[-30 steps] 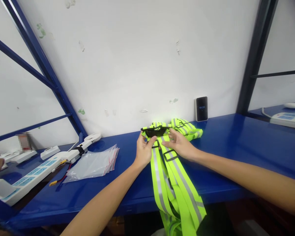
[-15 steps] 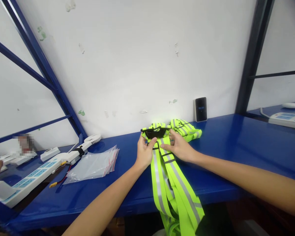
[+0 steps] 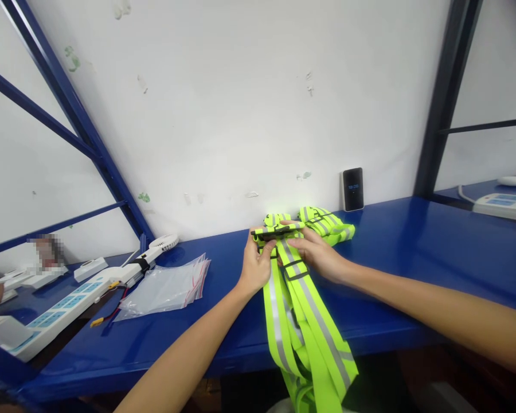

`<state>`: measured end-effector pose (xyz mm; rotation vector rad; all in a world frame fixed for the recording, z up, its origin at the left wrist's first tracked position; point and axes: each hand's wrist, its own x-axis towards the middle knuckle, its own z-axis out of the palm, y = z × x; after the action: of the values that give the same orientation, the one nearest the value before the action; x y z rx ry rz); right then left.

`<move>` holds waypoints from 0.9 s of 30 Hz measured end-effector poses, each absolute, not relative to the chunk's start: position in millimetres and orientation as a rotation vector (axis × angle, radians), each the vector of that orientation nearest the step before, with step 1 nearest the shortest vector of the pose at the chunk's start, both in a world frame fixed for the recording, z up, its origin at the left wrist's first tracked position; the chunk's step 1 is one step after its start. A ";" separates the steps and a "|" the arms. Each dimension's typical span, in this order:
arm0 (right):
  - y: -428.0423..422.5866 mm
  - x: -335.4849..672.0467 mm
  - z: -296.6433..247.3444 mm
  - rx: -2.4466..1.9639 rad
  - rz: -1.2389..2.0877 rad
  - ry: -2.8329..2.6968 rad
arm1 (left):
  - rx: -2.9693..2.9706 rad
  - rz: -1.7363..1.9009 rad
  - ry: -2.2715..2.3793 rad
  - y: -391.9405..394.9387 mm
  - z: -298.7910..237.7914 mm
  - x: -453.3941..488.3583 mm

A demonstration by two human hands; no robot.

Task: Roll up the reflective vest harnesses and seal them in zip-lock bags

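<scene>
Together the left hand (image 3: 254,265) and right hand (image 3: 316,252) pinch a flat black band (image 3: 275,231), fingers closed on it, atop the neon reflective vest (image 3: 303,321). The vest lies on the blue shelf (image 3: 413,246) and hangs over its front edge. Clear bags (image 3: 163,287) lie to the left.

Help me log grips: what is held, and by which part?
The left hand and right hand both grip the neon-yellow reflective strap vest at its folded upper end, around the black band.
</scene>
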<state>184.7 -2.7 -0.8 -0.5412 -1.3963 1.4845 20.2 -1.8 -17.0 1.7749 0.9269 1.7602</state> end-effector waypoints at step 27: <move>20.2 189.6 -11.0 -0.653 1.222 -1.460 | 1.269 1.361 0.765 7.8 -20.0 12.0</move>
<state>189.6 20.2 -11.0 -0.6529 -1.4596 1.2224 12.0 7.8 -20.0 1.2688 0.7651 1.3606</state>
